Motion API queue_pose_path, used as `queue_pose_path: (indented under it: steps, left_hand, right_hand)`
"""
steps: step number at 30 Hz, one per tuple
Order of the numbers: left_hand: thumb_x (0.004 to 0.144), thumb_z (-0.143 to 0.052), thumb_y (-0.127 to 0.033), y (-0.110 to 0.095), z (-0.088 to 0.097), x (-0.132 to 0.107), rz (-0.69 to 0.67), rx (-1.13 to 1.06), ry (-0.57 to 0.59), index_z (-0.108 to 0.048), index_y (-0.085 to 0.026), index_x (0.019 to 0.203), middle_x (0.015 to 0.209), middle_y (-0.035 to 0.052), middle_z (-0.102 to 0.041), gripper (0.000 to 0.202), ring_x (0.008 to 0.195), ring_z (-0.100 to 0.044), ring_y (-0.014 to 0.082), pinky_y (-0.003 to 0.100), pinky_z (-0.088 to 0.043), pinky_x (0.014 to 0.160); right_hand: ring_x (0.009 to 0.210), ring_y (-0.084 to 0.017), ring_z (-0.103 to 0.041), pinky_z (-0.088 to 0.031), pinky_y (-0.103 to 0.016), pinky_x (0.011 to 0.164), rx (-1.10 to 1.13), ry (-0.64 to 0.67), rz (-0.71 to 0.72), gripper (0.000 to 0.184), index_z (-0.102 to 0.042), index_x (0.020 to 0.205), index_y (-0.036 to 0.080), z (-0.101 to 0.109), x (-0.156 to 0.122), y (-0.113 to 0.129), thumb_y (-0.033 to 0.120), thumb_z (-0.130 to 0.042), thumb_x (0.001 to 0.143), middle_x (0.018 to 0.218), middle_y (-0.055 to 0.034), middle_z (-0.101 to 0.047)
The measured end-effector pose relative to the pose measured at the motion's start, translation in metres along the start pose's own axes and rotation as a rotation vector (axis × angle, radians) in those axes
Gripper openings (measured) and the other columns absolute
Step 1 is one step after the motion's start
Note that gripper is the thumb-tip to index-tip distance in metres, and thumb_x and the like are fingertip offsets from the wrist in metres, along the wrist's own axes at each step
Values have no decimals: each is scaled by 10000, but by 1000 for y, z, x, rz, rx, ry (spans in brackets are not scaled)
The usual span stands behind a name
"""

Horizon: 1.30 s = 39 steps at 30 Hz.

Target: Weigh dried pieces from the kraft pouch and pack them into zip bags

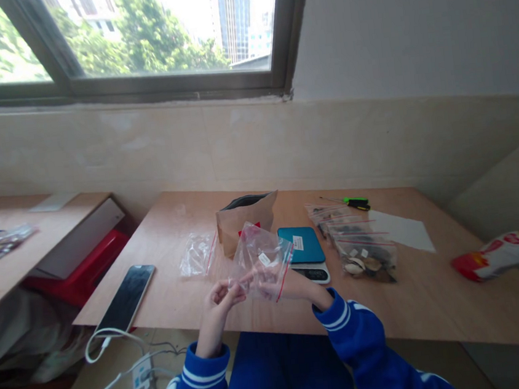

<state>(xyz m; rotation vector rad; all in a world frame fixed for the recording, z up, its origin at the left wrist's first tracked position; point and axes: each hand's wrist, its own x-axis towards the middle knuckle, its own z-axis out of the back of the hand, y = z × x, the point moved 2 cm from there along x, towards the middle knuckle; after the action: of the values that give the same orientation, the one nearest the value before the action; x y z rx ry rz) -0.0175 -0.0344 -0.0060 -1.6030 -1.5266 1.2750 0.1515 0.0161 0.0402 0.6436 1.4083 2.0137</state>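
A clear zip bag with a red seal line and a small white label is held over the table's front part. My left hand pinches its lower left edge between thumb and fingers. Behind the plastic, my right hand grips the bag from the right; its fingers show only through the film. Just beyond stands an open brown paper bag, partly hidden. Right of the held bag lies a blue-topped kitchen scale. More clear zip bags lie flat to the left.
Several filled zip bags overlap on the right, near a white paper sheet and a green-and-black screwdriver. A phone with a white cable lies at the left edge. A red-and-white package rests far right.
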Motion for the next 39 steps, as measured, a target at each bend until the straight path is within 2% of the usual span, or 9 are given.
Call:
queue_pose_path:
  steps: [3, 7, 11, 14, 20, 24, 30, 35, 39]
  left_hand:
    - [589, -824, -364, 0, -1, -1, 20, -96, -10, -629, -137, 760, 716, 27, -689, 345, 678, -674, 165, 278, -564, 680]
    - [615, -809, -370, 0, -3, -2, 26, -102, -13, -601, -137, 783, 712, 19, -674, 354, 667, -677, 167, 281, -558, 661]
    - [636, -800, -358, 8, -1, 3, 59, -171, -26, -576, -155, 820, 758, 17, -680, 354, 721, -684, 175, 308, -559, 702]
    - [654, -787, -342, 18, 2, 7, 114, -290, -46, -555, -179, 858, 820, 7, -683, 349, 817, -696, 207, 370, -556, 785]
    - [715, -724, -244, 25, 5, 9, 208, -472, -36, -558, -197, 896, 884, 12, -681, 250, 968, -685, 266, 494, -504, 924]
    - [741, -671, -205, 24, 9, 8, 243, -513, -44, -588, -191, 856, 868, 23, -682, 143, 1012, -672, 285, 512, -482, 957]
    - [740, -617, -165, 20, 10, 8, 300, -604, -59, -607, -170, 734, 833, 48, -705, 13, 1018, -668, 296, 512, -477, 962]
    - [762, -565, -172, 18, 10, 9, 309, -591, -58, -641, -165, 750, 854, 73, -728, 78, 1014, -667, 281, 496, -488, 948]
    - [783, -552, -231, 21, 8, 8, 309, -555, 34, -684, -134, 867, 937, 116, -729, 184, 1060, -640, 286, 465, -489, 951]
  right_hand:
    - [800, -197, -624, -514, -322, 766, 41, -47, 5, 252, -720, 845, 206, -2, 1, 1, 427, -599, 845, 771, -49, -663]
    - [753, -194, -652, -544, -315, 691, 96, -44, -7, 238, -700, 854, 213, -6, 6, -3, 429, -602, 835, 785, -34, -677]
    - [801, -200, -667, -526, -340, 834, 101, -71, 20, 207, -701, 821, 202, -8, 10, -12, 389, -614, 836, 804, -34, -696]
    - [819, -209, -671, -524, -347, 841, 97, -80, 38, 195, -711, 829, 181, -7, 12, -18, 358, -630, 829, 820, -51, -712]
    - [868, -213, -677, -520, -343, 820, -78, -81, 81, 159, -714, 939, 143, -3, 15, -23, 212, -635, 820, 940, -85, -729]
    - [879, -208, -685, -521, -332, 822, -146, -96, 95, 168, -719, 953, 157, -2, 15, -26, 212, -604, 844, 945, -78, -738]
    - [906, -200, -685, -529, -336, 842, -107, -131, 118, 176, -720, 949, 169, -3, 15, -27, 159, -607, 815, 976, -65, -737]
    - [947, -226, -679, -519, -388, 890, -1, -187, 91, 198, -715, 975, 162, -5, 16, -27, 247, -651, 807, 990, -82, -733]
    - [918, -231, -687, -528, -406, 885, 154, -162, 24, 308, -708, 985, 158, -15, 17, -30, 365, -717, 757, 975, -84, -734]
